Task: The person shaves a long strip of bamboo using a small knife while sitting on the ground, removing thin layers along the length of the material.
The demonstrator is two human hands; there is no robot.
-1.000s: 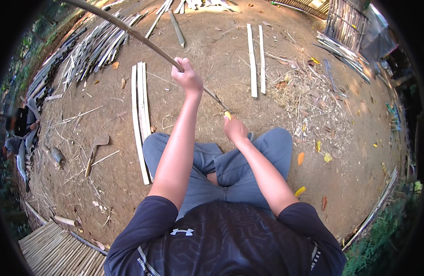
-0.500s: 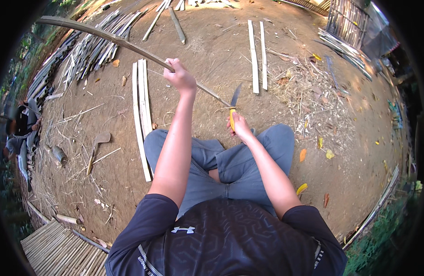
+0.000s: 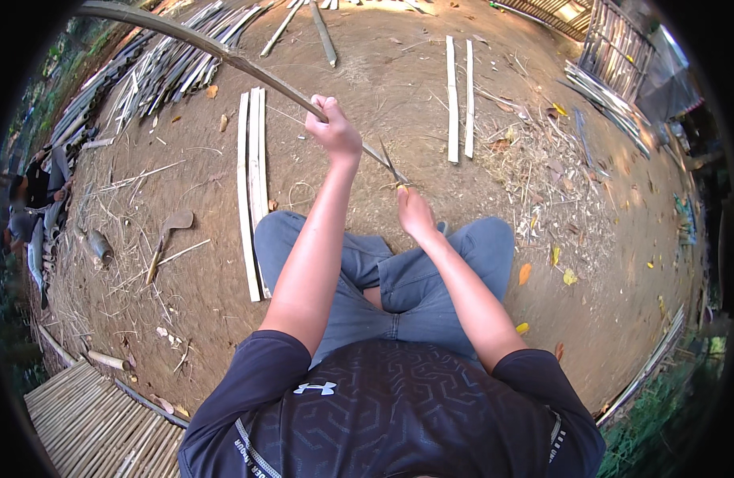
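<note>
My left hand [image 3: 335,131] is wrapped round a long bamboo strip [image 3: 255,70], which slants from the far left down toward my right hand. In my right hand [image 3: 417,213] is a knife [image 3: 390,162], its narrow blade pointing away from me and a bit of yellow handle showing at the fist. The blade crosses the strip close to its near end, and they appear to touch. Most of the knife's handle is hidden by my fingers. Both hands are held out above my crossed legs.
Pale split strips [image 3: 253,191] lie left of my knee, with more strips [image 3: 452,99] ahead to the right. A hatchet-like tool [image 3: 169,239] rests on the dirt at left. Shavings [image 3: 546,175] cover ground at right. Another person [image 3: 44,191] sits far left.
The knife blade has turned from leaning right to leaning left across the strip. My left hand and the strip have shifted slightly right, and my view has moved a little.
</note>
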